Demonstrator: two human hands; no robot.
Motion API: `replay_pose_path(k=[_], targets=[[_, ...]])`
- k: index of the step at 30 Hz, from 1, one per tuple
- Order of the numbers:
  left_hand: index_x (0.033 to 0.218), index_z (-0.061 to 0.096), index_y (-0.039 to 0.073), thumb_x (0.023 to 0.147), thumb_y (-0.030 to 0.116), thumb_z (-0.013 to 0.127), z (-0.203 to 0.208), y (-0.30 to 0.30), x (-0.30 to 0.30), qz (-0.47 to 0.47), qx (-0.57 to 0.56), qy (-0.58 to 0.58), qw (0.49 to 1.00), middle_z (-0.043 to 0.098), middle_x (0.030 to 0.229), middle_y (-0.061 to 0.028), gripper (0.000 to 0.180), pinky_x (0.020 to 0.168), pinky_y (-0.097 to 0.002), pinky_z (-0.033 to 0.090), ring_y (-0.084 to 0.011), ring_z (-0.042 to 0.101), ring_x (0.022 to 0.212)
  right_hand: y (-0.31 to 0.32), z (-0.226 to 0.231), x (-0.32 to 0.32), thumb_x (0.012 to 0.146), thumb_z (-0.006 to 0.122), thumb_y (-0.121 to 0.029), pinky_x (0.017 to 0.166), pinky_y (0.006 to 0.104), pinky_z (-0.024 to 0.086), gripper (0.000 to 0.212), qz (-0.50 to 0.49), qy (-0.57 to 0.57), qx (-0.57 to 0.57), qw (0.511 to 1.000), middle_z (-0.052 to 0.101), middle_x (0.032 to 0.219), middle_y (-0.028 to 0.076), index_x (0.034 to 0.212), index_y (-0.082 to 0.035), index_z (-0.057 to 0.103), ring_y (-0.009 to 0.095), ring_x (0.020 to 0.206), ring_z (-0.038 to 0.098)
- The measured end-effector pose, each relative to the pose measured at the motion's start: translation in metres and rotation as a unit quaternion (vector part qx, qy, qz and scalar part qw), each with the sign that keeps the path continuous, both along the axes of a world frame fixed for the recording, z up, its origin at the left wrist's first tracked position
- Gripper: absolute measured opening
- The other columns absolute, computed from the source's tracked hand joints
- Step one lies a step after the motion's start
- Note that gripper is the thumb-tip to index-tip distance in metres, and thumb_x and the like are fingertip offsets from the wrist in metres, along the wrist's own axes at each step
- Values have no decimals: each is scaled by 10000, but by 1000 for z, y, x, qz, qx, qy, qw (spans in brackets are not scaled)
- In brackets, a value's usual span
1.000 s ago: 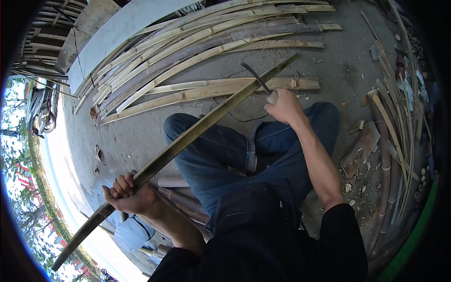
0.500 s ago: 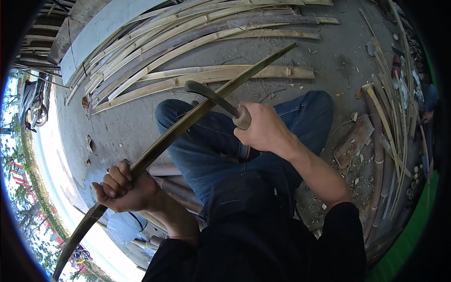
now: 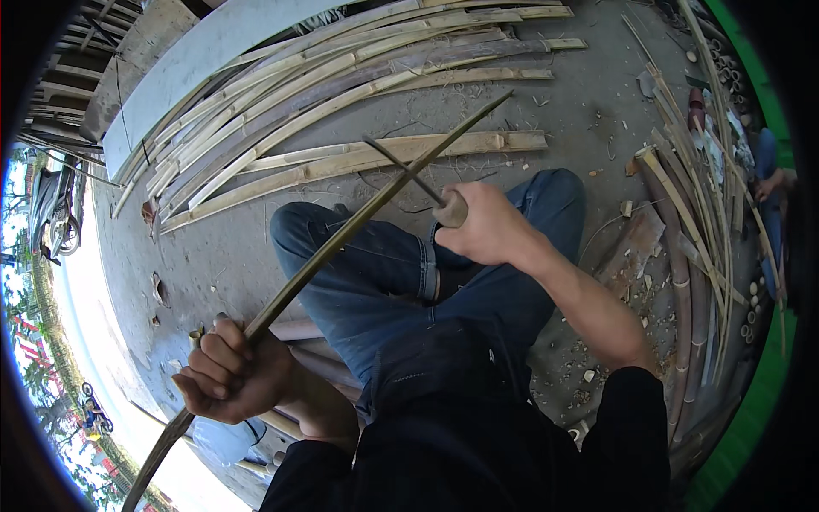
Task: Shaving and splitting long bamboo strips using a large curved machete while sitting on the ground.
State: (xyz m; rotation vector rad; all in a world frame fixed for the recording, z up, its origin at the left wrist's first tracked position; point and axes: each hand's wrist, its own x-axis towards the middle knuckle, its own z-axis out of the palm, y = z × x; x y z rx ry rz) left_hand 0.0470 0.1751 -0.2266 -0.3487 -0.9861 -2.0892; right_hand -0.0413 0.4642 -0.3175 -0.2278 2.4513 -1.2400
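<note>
Left hand [image 3: 235,375] grip is clenched around the strip [image 3: 339,241], which slants up across above the legs [image 3: 375,269]. Right hand [image 3: 486,224] grips the knife [image 3: 429,191] by its handle, blade crossing the strip. Looks like shaving; next stroke calls for firm hold, steady blade angle.

Long strip [image 3: 363,215]: appeared to be bamboo, smooth with a faint sheen. Blade [image 3: 386,154]: dark metal, dull. Knife handle [image 3: 454,210]: looked wooden, matt and worn. Split lengths [image 3: 341,89]: seemed to be bamboo, ridged at the nodes, pale and mostly matt. Floor [image 3: 606,119]: looked like concrete, matt and gritty. Trousers [image 3: 299,237]: were denim, soft and matt. Top [image 3: 478,444]: was black cloth, without shine. Board [image 3: 175,85]: was pale and smooth; its material could not be told. Bag [image 3: 223,439]: appeared to be thin translucent plastic.
</note>
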Motion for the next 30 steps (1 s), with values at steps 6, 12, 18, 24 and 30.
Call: replay_pose_path(k=[6, 12, 18, 24, 30], targets=[[593, 317, 176, 1062, 249, 380, 0, -1, 10, -57, -3, 11, 998, 263, 508, 45, 479, 519, -287, 259, -84, 203, 448, 43, -33, -20, 690, 727, -208, 741, 426, 550, 331, -94, -146, 100, 980, 684, 765, 247, 877, 58, 668, 388, 808, 708], [598, 318, 175, 1060, 249, 384, 3, -1, 5, -52, 3, 6, 999, 259, 509, 45, 472, 523, -289, 253, -88, 192, 449, 59, -64, -38, 702, 718, -171, 720, 437, 533, 267, -27, -106, 37, 993, 665, 743, 234, 846, 43, 648, 401, 757, 681], [608, 316, 173, 1045, 235, 392, 8, -6, 13, -14, -14, -11, 1000, 260, 514, 43, 448, 510, -284, 258, -88, 193, 444, -18, 3, 30, 707, 722, -177, 734, 419, 530, 311, 36, 55, -89, 994, 668, 785, 247, 900, 54, 647, 368, 784, 685], [612, 303, 174, 1045, 242, 399, -1, -3, 6, -22, -9, 7, 1000, 245, 518, 41, 449, 507, -287, 252, -86, 191, 458, -6, -23, -3, 697, 710, -178, 786, 433, 546, 298, -32, 1, -16, 999, 675, 802, 296, 866, 64, 676, 413, 834, 695], [603, 279, 184, 1041, 246, 430, -8, -15, 13, 31, 5, -56, 998, 238, 519, 42, 467, 511, -286, 247, -90, 186, 469, 29, -46, -38, 692, 701, -197, 755, 432, 557, 320, -65, -188, 48, 979, 685, 826, 299, 872, 66, 676, 427, 824, 695]])
